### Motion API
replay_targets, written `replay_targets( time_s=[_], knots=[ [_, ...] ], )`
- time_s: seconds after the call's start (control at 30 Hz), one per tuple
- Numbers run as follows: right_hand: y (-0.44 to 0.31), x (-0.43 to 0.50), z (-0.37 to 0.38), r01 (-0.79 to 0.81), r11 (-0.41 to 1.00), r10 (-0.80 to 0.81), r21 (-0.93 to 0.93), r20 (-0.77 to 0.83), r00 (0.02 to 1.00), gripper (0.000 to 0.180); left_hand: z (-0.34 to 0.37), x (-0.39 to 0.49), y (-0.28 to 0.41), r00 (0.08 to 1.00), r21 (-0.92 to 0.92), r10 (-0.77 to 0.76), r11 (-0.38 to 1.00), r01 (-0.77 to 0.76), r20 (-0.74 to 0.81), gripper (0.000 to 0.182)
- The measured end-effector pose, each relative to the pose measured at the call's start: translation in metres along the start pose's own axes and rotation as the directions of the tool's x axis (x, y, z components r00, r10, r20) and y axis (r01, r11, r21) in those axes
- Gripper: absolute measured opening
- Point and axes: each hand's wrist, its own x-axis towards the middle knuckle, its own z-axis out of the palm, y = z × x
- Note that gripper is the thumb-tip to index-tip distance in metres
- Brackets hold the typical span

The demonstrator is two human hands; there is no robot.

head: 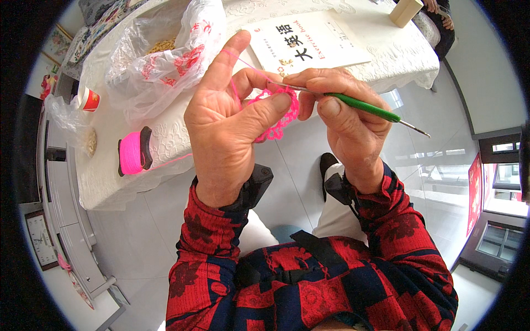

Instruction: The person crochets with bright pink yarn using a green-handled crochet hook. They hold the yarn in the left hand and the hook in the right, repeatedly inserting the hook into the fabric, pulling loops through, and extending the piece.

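Observation:
Between the thumb and fingers of my left hand is a piece of pink crochet lace, partly hidden by the thumb. A pink strand runs from the work up over my raised left index finger. My right hand grips a double-ended crochet hook with a green handle. Its left metal end meets the lace's upper edge, and the other end points down to the right. On the table to the left, pink yarn is wound on a dark bobbin, with a strand trailing right towards my left hand.
A white patterned cloth covers the table. On it are a plastic bag with peanut-like pieces, a paper cup, a smaller clear bag, an exercise book and a beige block. Another person's hands show at top right.

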Motion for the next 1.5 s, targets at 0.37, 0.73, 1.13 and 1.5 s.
replay_targets(
  time_s=[0.37, 0.73, 1.13, 1.5],
  knots=[
    [-0.004, 0.001, -0.002, 0.104, 0.974, -0.092, -0.200, 0.070, 0.993, 0.020, 0.004, 0.000, 0.001, 0.999, -0.005, -0.005, 1.000, 0.004, -0.051, 0.071],
    [-0.003, -0.002, 0.004, 0.366, 0.735, -0.288, -0.571, 0.226, 0.931, 0.025, 0.005, -0.003, -0.001, 0.993, -0.026, 0.031, 0.999, -0.034, -0.110, 0.076],
    [0.009, 0.003, -0.006, 0.529, 0.645, -0.400, -0.553, 0.346, 0.849, 0.031, -0.005, 0.005, -0.004, 0.977, -0.374, -0.208, 0.904, 0.209, 0.042, 0.068],
    [0.003, 0.000, -0.001, 0.117, 0.991, -0.111, -0.063, 0.089, 0.990, 0.029, -0.009, 0.003, 0.005, 0.987, -0.383, -0.113, 0.912, 0.148, 0.111, 0.068]
  ],
)
